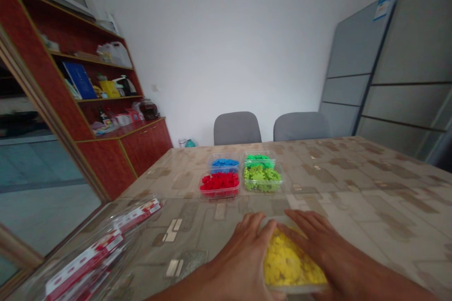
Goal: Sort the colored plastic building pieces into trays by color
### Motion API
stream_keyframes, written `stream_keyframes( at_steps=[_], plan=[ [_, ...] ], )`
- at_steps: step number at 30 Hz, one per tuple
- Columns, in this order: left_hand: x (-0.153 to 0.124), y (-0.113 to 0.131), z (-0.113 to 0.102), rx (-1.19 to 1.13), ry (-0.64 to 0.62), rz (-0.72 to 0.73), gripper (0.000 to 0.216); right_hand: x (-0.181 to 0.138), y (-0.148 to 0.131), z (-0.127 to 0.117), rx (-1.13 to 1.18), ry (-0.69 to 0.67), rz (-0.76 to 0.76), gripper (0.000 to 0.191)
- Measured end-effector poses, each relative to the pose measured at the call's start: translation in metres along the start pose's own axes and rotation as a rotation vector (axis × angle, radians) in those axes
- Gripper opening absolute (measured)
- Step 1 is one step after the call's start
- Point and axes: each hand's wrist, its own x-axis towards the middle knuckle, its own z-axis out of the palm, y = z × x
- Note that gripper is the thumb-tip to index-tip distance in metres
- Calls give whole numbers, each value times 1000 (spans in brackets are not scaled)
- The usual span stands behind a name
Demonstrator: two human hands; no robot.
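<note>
A clear plastic box filled with yellow pieces (287,263) is at the near edge of the view, on or just above the table. My left hand (243,249) is wrapped round its left side, with the thumb along the top edge. Across its right side and far top edge lies my right hand (321,240), fingers curved over it. Both hands hide parts of the box's sides. Beyond them on the table stand clear boxes of red pieces (219,182), blue pieces (225,163), lime-green pieces (262,176) and brighter green pieces (259,160).
Clear plastic packages with red and white labels (95,254) lie on the left of the patterned tabletop (353,216). Two grey chairs (237,128) stand behind the far edge. A red-brown shelf unit (123,150) is at left, grey cabinets (353,66) at right.
</note>
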Motion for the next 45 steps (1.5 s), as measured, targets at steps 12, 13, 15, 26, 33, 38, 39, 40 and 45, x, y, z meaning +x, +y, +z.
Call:
stream_keyframes(
  at_steps=[12,13,15,26,33,38,39,40,45],
  plan=[
    [69,11,35,-17,108,-9,105,2,68,45,-296,214,168,78],
    [73,13,35,-21,117,-33,104,3,76,48,-298,237,172,77],
    [82,15,34,-19,130,-67,102,4,87,49,-299,258,209,78],
    [173,35,29,188,194,116,88,-29,153,7,-210,412,144,48],
    [257,81,46,268,139,240,65,-53,249,-37,-244,483,266,42],
    [273,102,70,310,-7,339,61,-69,308,-41,-256,577,341,47],
    [275,103,73,319,-37,355,63,-72,317,-38,-258,589,359,48],
    [277,104,76,326,-58,367,65,-73,325,-34,-266,601,373,48],
    [279,102,82,343,-66,371,72,-74,353,-20,-304,651,345,46]
  ],
)
